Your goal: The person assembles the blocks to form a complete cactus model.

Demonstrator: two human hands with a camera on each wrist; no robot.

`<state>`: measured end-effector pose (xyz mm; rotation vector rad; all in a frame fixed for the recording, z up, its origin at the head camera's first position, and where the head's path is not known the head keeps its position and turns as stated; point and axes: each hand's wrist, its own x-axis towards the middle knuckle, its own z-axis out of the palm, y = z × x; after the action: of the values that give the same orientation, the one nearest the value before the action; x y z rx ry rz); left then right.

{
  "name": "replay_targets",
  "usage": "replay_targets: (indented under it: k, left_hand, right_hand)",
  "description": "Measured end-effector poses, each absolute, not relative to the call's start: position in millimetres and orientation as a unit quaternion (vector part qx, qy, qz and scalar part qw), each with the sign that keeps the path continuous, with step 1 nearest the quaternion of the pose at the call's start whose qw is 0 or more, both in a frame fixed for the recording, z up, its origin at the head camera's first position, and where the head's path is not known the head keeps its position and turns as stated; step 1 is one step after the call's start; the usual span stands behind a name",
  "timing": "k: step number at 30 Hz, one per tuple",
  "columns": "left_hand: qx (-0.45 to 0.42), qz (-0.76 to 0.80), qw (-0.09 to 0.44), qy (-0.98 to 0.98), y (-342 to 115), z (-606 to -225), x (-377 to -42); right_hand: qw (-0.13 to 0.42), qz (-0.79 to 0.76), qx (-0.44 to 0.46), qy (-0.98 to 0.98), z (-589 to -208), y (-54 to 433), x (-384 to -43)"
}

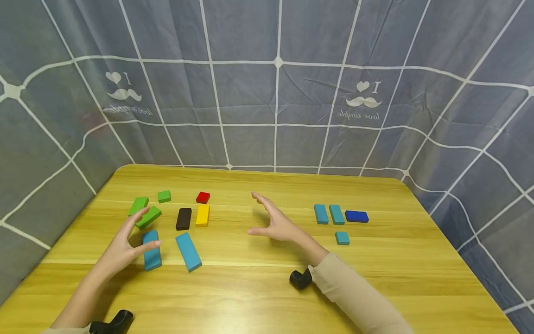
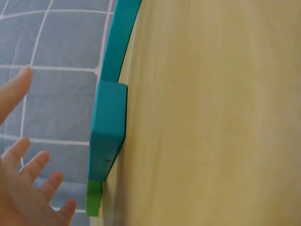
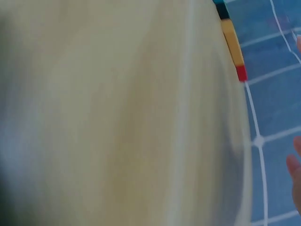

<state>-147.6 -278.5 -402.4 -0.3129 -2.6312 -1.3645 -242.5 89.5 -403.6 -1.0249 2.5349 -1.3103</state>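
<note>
My left hand (image 1: 118, 253) hovers with fingers spread over a light-blue block (image 1: 152, 259), partly hiding it; nothing is in its grasp. A second light-blue block (image 1: 189, 252) lies just right of it. Beyond its fingertips are three green blocks, one a small piece (image 1: 164, 196) set apart. Mid-table, my right hand (image 1: 277, 225) is held above the wood, thumb and fingers apart and holding nothing. To its left lie a dark brown block (image 1: 183, 219), a yellow block (image 1: 202, 215) and a small red block (image 1: 203, 197). The right wrist view catches only fingertips (image 3: 294, 167).
On the right side of the wooden table (image 1: 250, 297) lie two teal-blue blocks, a dark blue block (image 1: 356, 216) and a small teal block (image 1: 342, 238). A grey curtain (image 1: 246, 93) with white lines surrounds the table's back and sides. Black devices (image 1: 301, 279) sit at both wrists.
</note>
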Motion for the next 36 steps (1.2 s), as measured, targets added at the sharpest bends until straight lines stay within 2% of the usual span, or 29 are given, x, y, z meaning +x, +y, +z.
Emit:
replay_targets:
  k: [5,12,22,32,36]
  left_hand:
    - [-0.107,-0.465,0.072,-0.876,-287.4,-414.3,-140.9]
    - [-0.109,-0.466,0.057,-0.876,-294.8,-425.9,-136.8]
    - [-0.142,-0.435,0.068,-0.887,-299.9,-432.5,-135.9]
    - [-0.125,-0.370,0.028,-0.920,-301.8,-431.0,-134.4]
    - [-0.132,-0.362,0.030,-0.922,-302.6,-432.1,-134.4]
  right_hand:
    - [0.104,-0.441,-0.354,0.818,-404.3,68.9,-235.1]
    - [0.143,-0.427,-0.388,0.804,-414.7,41.8,-232.8]
    - [0.183,-0.411,-0.436,0.779,-420.8,14.2,-229.8]
    - [0.222,-0.393,-0.461,0.764,-424.7,-14.7,-227.8]
    - [0.229,-0.383,-0.462,0.766,-426.0,-23.8,-228.9]
